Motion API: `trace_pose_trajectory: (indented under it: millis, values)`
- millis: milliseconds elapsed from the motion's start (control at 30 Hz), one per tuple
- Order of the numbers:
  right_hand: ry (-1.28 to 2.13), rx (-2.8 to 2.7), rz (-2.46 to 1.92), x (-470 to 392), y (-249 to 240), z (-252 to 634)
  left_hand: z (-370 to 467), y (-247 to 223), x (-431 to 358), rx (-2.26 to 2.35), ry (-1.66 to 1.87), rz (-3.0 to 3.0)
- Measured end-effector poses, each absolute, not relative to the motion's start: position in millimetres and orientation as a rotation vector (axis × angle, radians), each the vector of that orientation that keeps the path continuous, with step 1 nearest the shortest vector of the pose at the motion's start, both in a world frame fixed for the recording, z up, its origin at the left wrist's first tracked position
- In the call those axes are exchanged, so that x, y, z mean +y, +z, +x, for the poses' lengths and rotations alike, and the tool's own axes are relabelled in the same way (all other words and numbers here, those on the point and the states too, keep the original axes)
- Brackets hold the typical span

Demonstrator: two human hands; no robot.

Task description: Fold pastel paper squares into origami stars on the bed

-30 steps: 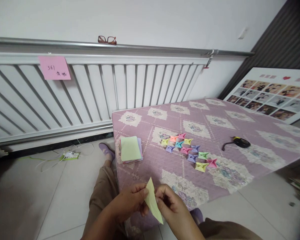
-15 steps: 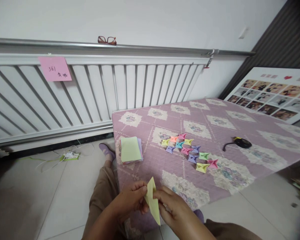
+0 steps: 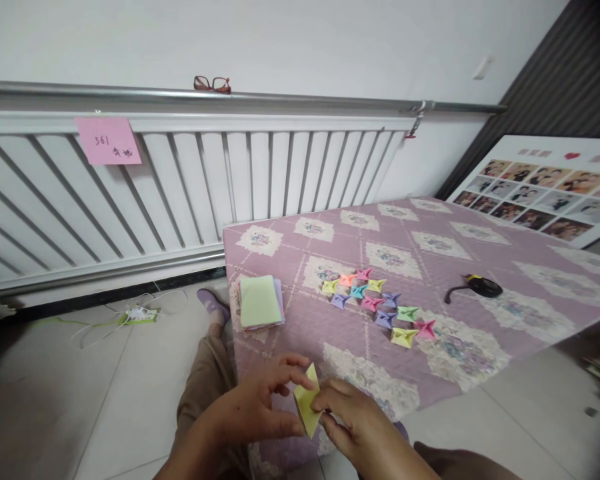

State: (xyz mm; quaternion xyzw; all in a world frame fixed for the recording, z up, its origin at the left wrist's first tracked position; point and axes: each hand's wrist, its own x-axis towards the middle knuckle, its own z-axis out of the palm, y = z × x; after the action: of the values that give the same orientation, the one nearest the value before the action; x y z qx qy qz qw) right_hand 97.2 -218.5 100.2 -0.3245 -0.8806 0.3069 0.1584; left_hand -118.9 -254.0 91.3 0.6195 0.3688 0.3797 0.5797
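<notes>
A folded piece of yellow paper is between my two hands at the table's near edge. My right hand pinches its right side between thumb and fingers. My left hand is curved around the other side, with a fingertip at the paper's upper end and the thumb at its lower end. Beyond the hands to the left lies a stack of coloured paper squares, pale green on top. Several small folded paper pieces, among them a yellow one and a pink one, stand grouped right of the stack.
A purple flowered cloth covers the table. On its right side lies a black object with a cord and yellow mark. A white radiator runs along the wall, with glasses on its pipe. A power strip rests on the floor.
The yellow paper has turned and now looks shorter. My left hand has shifted from pinching its side to spanning its ends with finger and thumb. My right hand still pinches it.
</notes>
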Motion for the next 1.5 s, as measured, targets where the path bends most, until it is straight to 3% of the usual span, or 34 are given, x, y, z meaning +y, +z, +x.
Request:
trace_pose_trajectory:
  millis: [267, 700, 1500]
  values:
    - [1.011, -2.313, -0.974, -222.4, 107.4, 102.4, -104.6, 91.2, -253.8, 1.056, 0.984, 1.427]
    - [1.046, -1.791, -1.239, -232.0, 77.8, 80.7, -89.2, 78.6, -254.3, 1.3, 1.039, 1.201]
    - [0.926, -1.541, -1.228, -240.3, 74.9, 62.9, -84.4, 84.3, -260.5, 1.445, 1.161, 1.36]
